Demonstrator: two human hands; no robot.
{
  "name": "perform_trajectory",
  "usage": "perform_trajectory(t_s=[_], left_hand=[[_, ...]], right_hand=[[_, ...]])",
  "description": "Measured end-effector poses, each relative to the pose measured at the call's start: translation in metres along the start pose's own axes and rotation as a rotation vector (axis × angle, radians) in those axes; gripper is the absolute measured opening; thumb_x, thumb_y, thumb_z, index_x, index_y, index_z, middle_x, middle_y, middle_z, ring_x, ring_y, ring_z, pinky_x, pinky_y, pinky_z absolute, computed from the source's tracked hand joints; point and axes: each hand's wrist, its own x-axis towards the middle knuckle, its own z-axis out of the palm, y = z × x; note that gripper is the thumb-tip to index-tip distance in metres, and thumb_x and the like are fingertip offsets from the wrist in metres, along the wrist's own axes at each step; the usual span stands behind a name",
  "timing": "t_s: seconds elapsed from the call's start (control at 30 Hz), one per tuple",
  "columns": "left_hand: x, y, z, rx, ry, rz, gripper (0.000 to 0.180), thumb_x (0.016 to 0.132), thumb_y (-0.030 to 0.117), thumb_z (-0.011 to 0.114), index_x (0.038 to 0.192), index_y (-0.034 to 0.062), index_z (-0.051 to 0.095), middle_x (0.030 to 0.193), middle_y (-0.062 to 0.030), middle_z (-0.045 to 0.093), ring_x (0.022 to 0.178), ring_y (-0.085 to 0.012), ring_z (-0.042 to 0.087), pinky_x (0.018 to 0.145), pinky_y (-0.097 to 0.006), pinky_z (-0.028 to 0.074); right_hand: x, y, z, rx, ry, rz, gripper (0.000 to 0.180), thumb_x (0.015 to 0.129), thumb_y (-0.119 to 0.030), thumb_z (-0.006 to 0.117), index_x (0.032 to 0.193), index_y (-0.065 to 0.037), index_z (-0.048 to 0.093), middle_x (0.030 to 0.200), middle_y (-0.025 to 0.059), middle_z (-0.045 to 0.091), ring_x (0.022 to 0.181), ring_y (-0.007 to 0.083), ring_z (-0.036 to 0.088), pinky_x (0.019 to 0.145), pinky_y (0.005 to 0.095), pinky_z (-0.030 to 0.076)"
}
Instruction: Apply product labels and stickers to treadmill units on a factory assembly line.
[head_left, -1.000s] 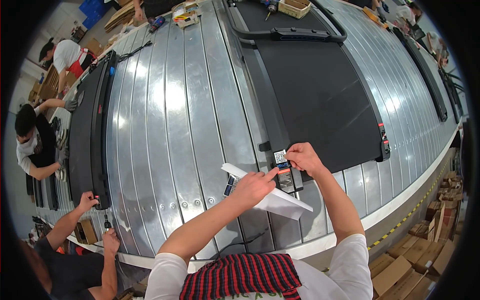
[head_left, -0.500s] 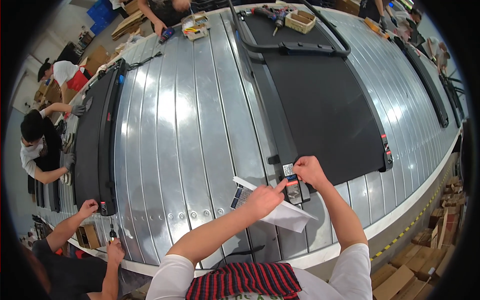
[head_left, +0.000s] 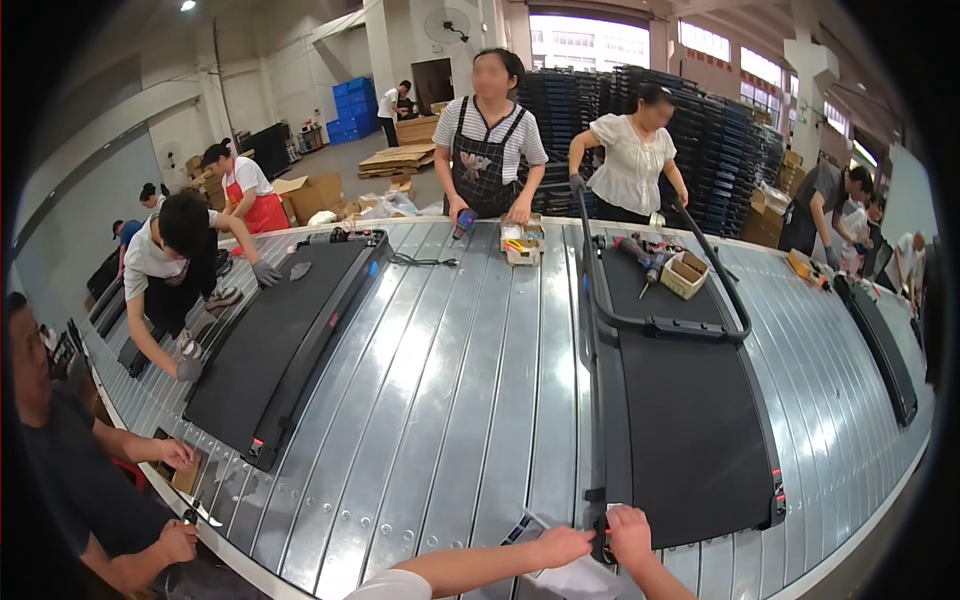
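A treadmill with a black belt (head_left: 690, 440) lies on the metal-slatted table in front of me. At its near left corner, my right hand (head_left: 628, 537) has its fingers curled and pressed together against the dark end piece. What they pinch, if anything, is hidden. Just left of it, my left hand (head_left: 562, 547) is closed over a white sheet of labels (head_left: 575, 580), its fingertips directed at the same corner. Part of the sheet shows above the hand and part below. The label on the corner is mostly covered by my hands.
A black handrail frame (head_left: 690, 328) crosses the treadmill's far end, near a parts basket (head_left: 685, 275) and a power drill (head_left: 652, 262). Another treadmill (head_left: 285, 350) lies left. Two people stand across the table; one holds a drill (head_left: 464, 222). Others work at the left and far right.
The view has tilted up, so the people opposite and the hall now show and my hands sit lower in the picture. Both hands remain at the treadmill's corner.
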Motion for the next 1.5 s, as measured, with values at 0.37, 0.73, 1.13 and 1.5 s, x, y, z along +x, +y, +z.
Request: perform_trajectory(t_s=[0.37, 0.73, 1.13, 1.5], left_hand=[[-0.166, 0.016, 0.01, -0.13, -0.187, -0.414, 0.022, 0.074, 0.027, 0.056, 0.082, 0.0074, 0.061, 0.07, -0.0163, 0.059, 0.064, -0.0278, 0.058, 0.057, -0.037, 0.045], [-0.292, 0.039, -0.029, -0.385, 0.089, -0.637, 0.019, 0.08, 0.025, 0.047, 0.097, 0.0233, 0.055, 0.076, -0.0107, 0.058, 0.072, -0.0325, 0.056, 0.059, -0.043, 0.043], [-0.365, 0.028, -0.013, -0.425, 0.261, -0.67, 0.023, 0.082, 0.03, 0.045, 0.099, 0.0209, 0.057, 0.076, -0.012, 0.059, 0.074, -0.0324, 0.056, 0.062, -0.043, 0.044], [-0.352, 0.007, -0.015, -0.499, 0.286, -0.416, 0.023, 0.085, 0.03, 0.041, 0.09, 0.0121, 0.053, 0.08, -0.0137, 0.057, 0.077, -0.0352, 0.054, 0.065, -0.044, 0.043]], right_hand=[[-0.014, -0.027, 0.027, -0.168, -0.081, 0.196, 0.066, 0.067, -0.026, 0.063, 0.116, 0.009, 0.036, 0.122, 0.027, 0.037, 0.117, 0.0408, 0.032, 0.099, 0.0449, 0.024], [-0.025, -0.116, 0.027, 0.125, -0.099, 0.161, 0.042, 0.07, -0.022, 0.06, 0.104, -0.001, 0.05, 0.11, 0.019, 0.049, 0.106, 0.0351, 0.043, 0.09, 0.0421, 0.034], [-0.088, -0.221, 0.037, 0.465, -0.421, 0.277, 0.036, 0.07, -0.021, 0.06, 0.101, -0.003, 0.055, 0.096, 0.0205, 0.056, 0.09, 0.0387, 0.05, 0.078, 0.041, 0.041], [-0.123, -0.26, 0.042, 0.282, -0.549, 0.558, 0.033, 0.073, -0.021, 0.058, 0.099, -0.002, 0.056, 0.095, 0.0211, 0.056, 0.091, 0.0372, 0.051, 0.08, 0.0412, 0.041]])
